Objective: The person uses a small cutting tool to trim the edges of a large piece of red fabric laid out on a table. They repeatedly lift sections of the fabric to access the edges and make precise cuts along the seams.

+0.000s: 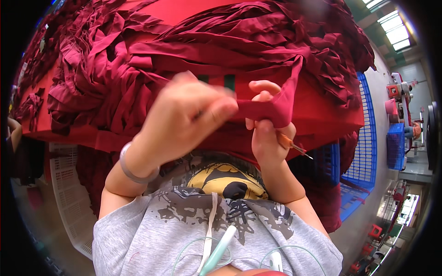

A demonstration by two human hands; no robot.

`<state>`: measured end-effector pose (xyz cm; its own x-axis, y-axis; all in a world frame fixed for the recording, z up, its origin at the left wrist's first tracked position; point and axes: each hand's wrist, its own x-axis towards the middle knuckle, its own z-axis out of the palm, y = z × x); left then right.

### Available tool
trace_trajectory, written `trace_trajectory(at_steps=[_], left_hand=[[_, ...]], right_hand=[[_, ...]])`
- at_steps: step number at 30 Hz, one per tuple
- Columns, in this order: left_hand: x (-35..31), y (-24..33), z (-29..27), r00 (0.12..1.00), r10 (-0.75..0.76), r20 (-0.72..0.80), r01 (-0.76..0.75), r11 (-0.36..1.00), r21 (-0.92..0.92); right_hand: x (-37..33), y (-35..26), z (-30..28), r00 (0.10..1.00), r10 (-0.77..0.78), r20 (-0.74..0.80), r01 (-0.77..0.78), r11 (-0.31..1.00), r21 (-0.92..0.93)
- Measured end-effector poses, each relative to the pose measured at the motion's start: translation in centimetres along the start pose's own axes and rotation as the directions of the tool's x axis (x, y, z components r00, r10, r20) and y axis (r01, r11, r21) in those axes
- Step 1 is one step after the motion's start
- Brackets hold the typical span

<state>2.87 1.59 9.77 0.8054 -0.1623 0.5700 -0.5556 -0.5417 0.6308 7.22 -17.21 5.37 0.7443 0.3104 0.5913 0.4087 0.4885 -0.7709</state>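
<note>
A dark red fabric strip [264, 110] stretches between my hands and runs up from the right one to the heap of cloth. My left hand [184, 108], a little blurred, is closed at the strip's left end; its fingertips are partly hidden. With thumb and fingers my right hand [269, 138] pinches the strip where it folds. A small orange-handled tool [285, 140] with a thin metal point is tucked in the same hand, pointing down to the right. Loose dark red strips [212, 34] lie tangled just beyond both hands.
The heap covers much of a red-covered table [322, 120]. Blue plastic crates [361, 138] stand at its right, a white plastic basket [69, 198] at its lower left. Another person's arm [15, 133] shows at the far left. Red stools [375, 231] stand farther off at right.
</note>
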Motion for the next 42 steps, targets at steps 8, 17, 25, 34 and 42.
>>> trace_trajectory(at_steps=[8, 17, 25, 34, 42], left_hand=[[-2.9, 0.2, -2.8, 0.933, -0.359, -0.006, 0.35, 0.914, -0.206], [-5.1, -3.2, -7.9, 0.98, -0.162, 0.111, 0.194, 0.895, -0.401], [-3.6, -2.6, -3.9, 0.935, -0.332, 0.126, 0.23, 0.836, 0.497], [-2.7, -3.7, 0.8, 0.943, -0.332, -0.029, 0.244, 0.626, 0.74], [-2.3, -3.6, 2.1, 0.948, -0.318, -0.031, 0.225, 0.595, 0.772]], right_hand=[[8.1, -5.5, -13.3, 0.948, 0.317, -0.022, -0.24, 0.761, 0.602], [12.0, -11.8, -29.5, 0.569, 0.068, -0.819, -0.005, 0.997, 0.08], [3.2, -10.6, -49.7, 0.175, 0.06, -0.983, -0.421, 0.907, -0.02], [-0.8, -6.7, -54.3, 0.403, -0.318, -0.858, -0.599, 0.617, -0.51], [-1.7, -7.8, -51.6, 0.526, -0.494, -0.693, -0.838, -0.165, -0.519]])
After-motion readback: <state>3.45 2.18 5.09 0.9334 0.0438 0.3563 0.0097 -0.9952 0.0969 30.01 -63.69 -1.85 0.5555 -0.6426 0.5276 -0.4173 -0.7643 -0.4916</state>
